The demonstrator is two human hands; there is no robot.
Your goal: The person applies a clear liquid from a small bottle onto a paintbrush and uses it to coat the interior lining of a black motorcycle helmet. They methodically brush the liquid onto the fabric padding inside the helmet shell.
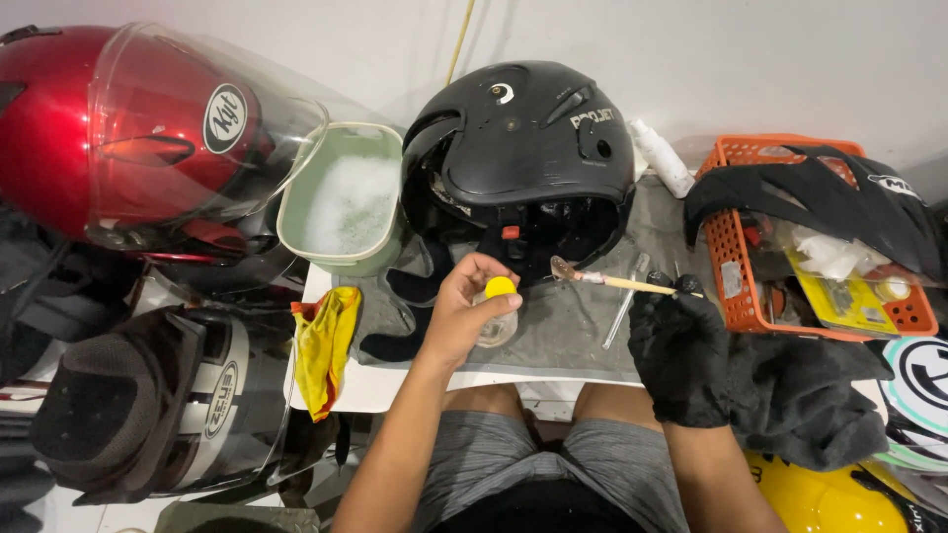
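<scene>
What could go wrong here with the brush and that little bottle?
The left hand holds the small bottle in the air, so it may tip or drip onto the grey cloth. The brush in the gloved right hand has a loaded tip close to the black helmet and might smear it.

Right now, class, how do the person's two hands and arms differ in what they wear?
The left hand is bare, with no glove, and its forearm has no sleeve. The right hand wears a black glove reaching the wrist; the forearm above it is uncovered too.
</scene>
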